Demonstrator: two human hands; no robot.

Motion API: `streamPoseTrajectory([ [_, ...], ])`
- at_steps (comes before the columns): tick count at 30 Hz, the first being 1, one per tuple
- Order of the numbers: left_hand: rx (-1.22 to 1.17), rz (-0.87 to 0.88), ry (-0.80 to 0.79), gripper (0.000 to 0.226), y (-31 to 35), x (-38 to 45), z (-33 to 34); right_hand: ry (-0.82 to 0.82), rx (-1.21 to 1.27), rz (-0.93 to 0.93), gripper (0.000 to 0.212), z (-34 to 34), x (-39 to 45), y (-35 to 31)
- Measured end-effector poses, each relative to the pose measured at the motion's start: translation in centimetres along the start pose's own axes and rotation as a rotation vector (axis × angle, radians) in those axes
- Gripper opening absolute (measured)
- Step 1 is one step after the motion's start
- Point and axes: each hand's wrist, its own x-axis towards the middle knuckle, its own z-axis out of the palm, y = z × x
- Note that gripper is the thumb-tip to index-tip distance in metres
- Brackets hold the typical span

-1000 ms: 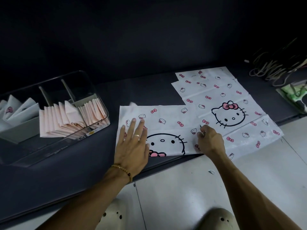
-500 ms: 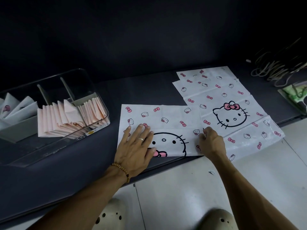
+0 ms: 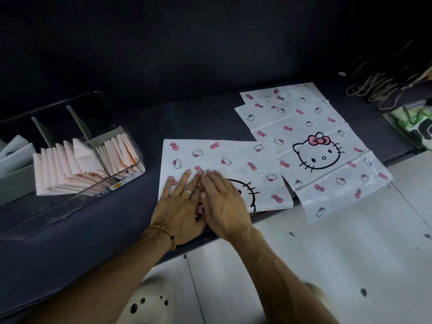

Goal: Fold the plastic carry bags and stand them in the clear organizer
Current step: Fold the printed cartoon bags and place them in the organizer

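Observation:
A white plastic carry bag printed with pink bows and cat faces lies flat on the dark shelf. My left hand presses flat on its near left part, fingers straight. My right hand lies flat beside it, touching it, fingers spread over the black cat-face print. To the right is a loose stack of the same bags, overhanging the shelf edge. The clear organizer stands at the left, holding several folded pink bags upright.
Rubber bands or cords and a green-printed item lie at the far right of the shelf. White floor tiles and pale clogs show below the shelf edge. A dark wall rises behind.
My right hand has slid left across the bag from its right edge to beside my left hand. The bag lies flatter. My left hand has stayed about where it was.

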Motion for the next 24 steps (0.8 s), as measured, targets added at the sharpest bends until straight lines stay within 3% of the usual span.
streamPoseTrajectory([
  [2,-0.002,0.018,-0.005,0.073,-0.1,0.0,-0.1,-0.092,-0.014,-0.023,0.053,0.8,-0.2,0.5],
  [7,0.010,0.020,-0.009,0.079,-0.4,-0.2,-0.1,-0.218,-0.319,-0.088,0.068,-1.8,-2.5,7.7],
  [12,-0.029,0.034,-0.013,0.064,-0.4,-0.2,-0.1,-0.287,-0.300,0.007,0.068,-5.8,-4.5,12.9],
  [19,-0.038,0.030,0.008,0.075,-0.4,-0.1,-0.1,-0.089,-0.271,-0.208,0.043,-5.1,-3.9,8.1],
  [24,-0.028,0.031,0.022,0.074,-0.5,-0.1,0.1,-0.016,-0.329,-0.245,0.019,-4.6,-3.5,7.7],
])
